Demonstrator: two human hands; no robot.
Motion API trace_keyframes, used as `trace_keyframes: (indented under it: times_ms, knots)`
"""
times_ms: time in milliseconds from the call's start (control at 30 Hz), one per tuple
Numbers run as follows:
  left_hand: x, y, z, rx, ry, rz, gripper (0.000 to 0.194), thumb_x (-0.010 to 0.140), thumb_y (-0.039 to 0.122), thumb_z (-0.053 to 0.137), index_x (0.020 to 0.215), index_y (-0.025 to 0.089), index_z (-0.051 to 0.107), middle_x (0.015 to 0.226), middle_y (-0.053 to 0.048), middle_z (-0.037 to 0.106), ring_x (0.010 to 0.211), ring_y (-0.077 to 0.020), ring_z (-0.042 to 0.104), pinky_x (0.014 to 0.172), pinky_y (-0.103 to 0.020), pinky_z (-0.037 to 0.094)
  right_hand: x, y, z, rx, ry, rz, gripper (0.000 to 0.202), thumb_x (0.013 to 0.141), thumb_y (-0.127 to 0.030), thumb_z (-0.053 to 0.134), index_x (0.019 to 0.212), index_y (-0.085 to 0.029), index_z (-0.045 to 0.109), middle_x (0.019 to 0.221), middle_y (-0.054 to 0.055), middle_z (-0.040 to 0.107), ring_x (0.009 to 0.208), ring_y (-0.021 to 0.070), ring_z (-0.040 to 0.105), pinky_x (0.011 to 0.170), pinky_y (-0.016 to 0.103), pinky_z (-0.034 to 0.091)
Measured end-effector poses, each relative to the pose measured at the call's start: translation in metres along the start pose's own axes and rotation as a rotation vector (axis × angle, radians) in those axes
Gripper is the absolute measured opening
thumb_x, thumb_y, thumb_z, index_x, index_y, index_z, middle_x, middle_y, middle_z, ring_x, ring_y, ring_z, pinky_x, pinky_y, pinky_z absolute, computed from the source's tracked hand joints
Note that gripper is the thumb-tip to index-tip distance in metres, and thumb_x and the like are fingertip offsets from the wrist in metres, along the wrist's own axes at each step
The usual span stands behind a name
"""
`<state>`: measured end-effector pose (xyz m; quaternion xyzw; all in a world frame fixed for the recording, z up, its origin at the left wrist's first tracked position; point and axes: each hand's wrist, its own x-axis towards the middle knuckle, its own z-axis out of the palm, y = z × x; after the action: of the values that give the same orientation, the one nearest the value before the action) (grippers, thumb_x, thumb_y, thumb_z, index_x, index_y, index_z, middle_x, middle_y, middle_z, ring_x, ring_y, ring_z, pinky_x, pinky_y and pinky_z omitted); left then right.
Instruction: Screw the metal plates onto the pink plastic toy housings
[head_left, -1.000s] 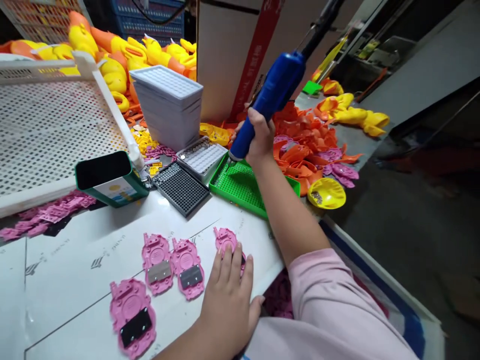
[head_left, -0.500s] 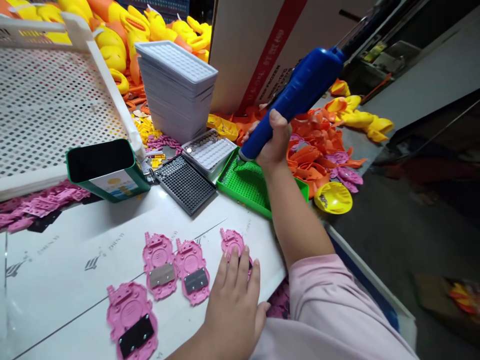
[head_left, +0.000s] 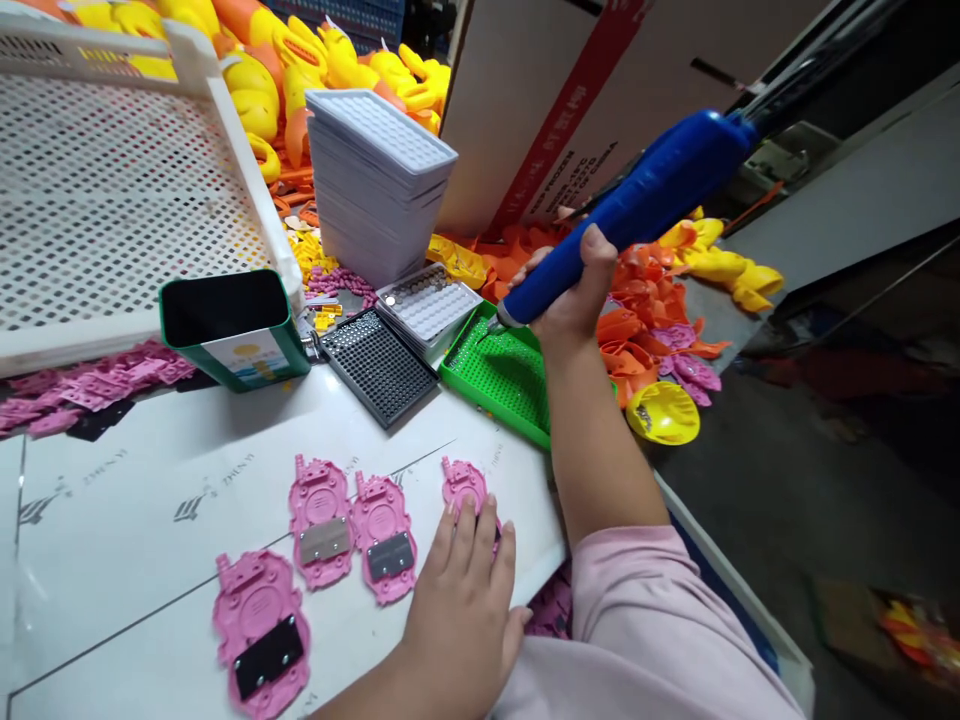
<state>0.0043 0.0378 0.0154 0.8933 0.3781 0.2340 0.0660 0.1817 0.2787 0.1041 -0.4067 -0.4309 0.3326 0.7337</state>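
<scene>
Right hand wrapped round blue driver, pointed at green tray | left hand flat, outstretched, resting on pink shell

blue screwdriver: slanted, tip at green tray | pink casing: flat, partly covered

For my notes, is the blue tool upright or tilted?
Tilted: the tool slants in the right hand, tip toward the green tray.

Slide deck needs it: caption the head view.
Right hand holds a blue screwdriver over a green tray; left hand rests on a pink part.
</scene>
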Motion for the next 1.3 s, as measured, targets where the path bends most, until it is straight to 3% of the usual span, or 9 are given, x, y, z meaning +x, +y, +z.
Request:
trace_keyframes:
  times_ms: [200, 367, 467, 867, 1133, 1300]
  knots:
    - [-0.002, 0.001, 0.003, -0.011, -0.004, -0.004, 0.057, 0.090, 0.058, 0.049, 0.123, 0.014, 0.066, 0.134, -0.017, 0.060, 0.124, -0.0311, 0.055, 0.117, -0.042, 0.005, -0.046, -0.044, 0.006, 0.050, -0.083, 0.032, 0.039, 0.070, -0.061, 0.054, 0.090, -0.028, 0.059, 0.050, -0.006, 0.055, 0.043, 0.0141, 0.054, 0.045, 0.030, 0.043]
    - [-0.003, 0.002, 0.003, -0.015, -0.051, -0.011, 0.057, 0.090, 0.057, 0.051, 0.125, 0.014, 0.064, 0.137, -0.016, 0.058, 0.129, -0.0318, 0.051, 0.114, -0.043, 0.017, -0.104, -0.067, 0.001, 0.103, -0.332, 0.229, 0.044, 0.064, -0.060, 0.067, 0.093, -0.028, 0.062, 0.056, -0.003, 0.063, 0.045, 0.0177, 0.058, 0.044, 0.033, 0.048]
    - [-0.002, 0.003, 0.000, -0.025, -0.077, -0.011, 0.058, 0.088, 0.056, 0.054, 0.126, 0.012, 0.063, 0.138, -0.018, 0.056, 0.129, -0.0330, 0.051, 0.112, -0.044, 0.023, -0.122, -0.063, -0.005, 0.219, -0.397, 0.228, 0.042, 0.065, -0.059, 0.068, 0.092, -0.028, 0.064, 0.061, 0.000, 0.067, 0.048, 0.0193, 0.060, 0.046, 0.035, 0.050]
    - [-0.004, 0.003, 0.002, -0.057, -0.116, -0.015, 0.057, 0.091, 0.053, 0.051, 0.130, 0.012, 0.060, 0.140, -0.017, 0.055, 0.132, -0.0334, 0.048, 0.115, -0.045, 0.020, -0.130, -0.046, -0.011, 0.220, -0.413, 0.197, 0.041, 0.070, -0.061, 0.064, 0.093, -0.027, 0.064, 0.064, 0.000, 0.065, 0.051, 0.0186, 0.060, 0.051, 0.036, 0.051]
    - [-0.005, 0.004, 0.003, -0.047, -0.117, 0.001, 0.061, 0.088, 0.054, 0.054, 0.130, 0.010, 0.057, 0.145, -0.020, 0.048, 0.135, -0.0354, 0.044, 0.117, -0.046, 0.015, -0.145, -0.051, 0.001, 0.125, -0.547, 0.088, 0.041, 0.072, -0.048, 0.070, 0.107, -0.028, 0.066, 0.065, -0.001, 0.063, 0.053, 0.0164, 0.057, 0.050, 0.033, 0.049]
    - [-0.005, 0.004, 0.005, -0.076, -0.209, 0.015, 0.063, 0.090, 0.053, 0.052, 0.135, 0.008, 0.053, 0.147, -0.023, 0.044, 0.135, -0.0376, 0.043, 0.116, -0.048, 0.021, -0.144, -0.047, 0.007, 0.115, -0.611, 0.065, 0.041, 0.072, -0.049, 0.070, 0.107, -0.029, 0.066, 0.063, -0.001, 0.062, 0.051, 0.0166, 0.056, 0.047, 0.031, 0.048]
